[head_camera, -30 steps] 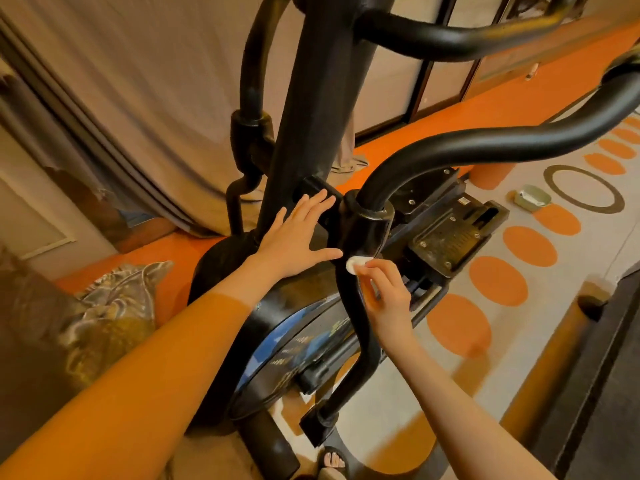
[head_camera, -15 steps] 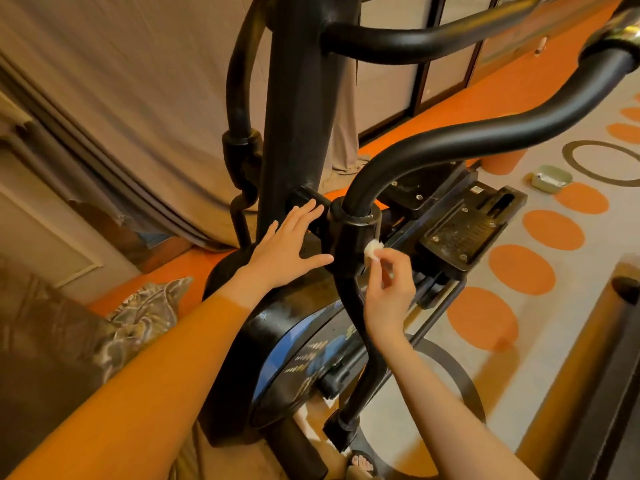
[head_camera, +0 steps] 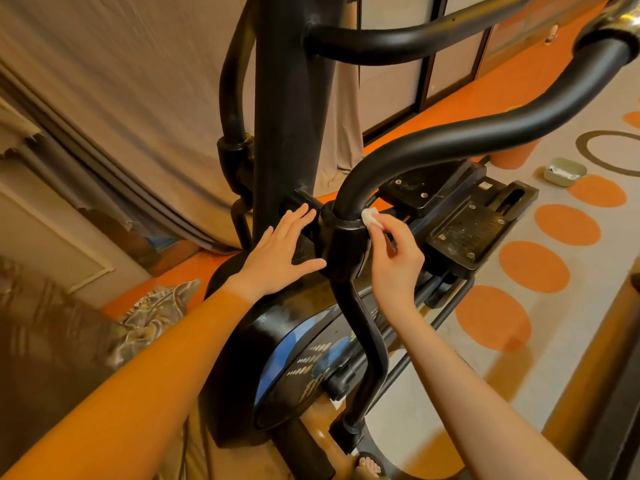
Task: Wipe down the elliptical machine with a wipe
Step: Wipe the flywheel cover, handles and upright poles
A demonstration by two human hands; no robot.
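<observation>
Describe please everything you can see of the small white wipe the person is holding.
The wipe is a small white wad, folded or bunched, that looks like soft tissue or cloth. The right hand pinches it between fingertips and thumb and presses it against the black swing arm of the elliptical, just above the thick collar joint. Only its upper end shows; the fingers hide the rest.

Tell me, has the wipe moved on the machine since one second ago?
Yes. The right hand carried the wipe up the swing arm, from below the black collar to its upper rim.
</observation>
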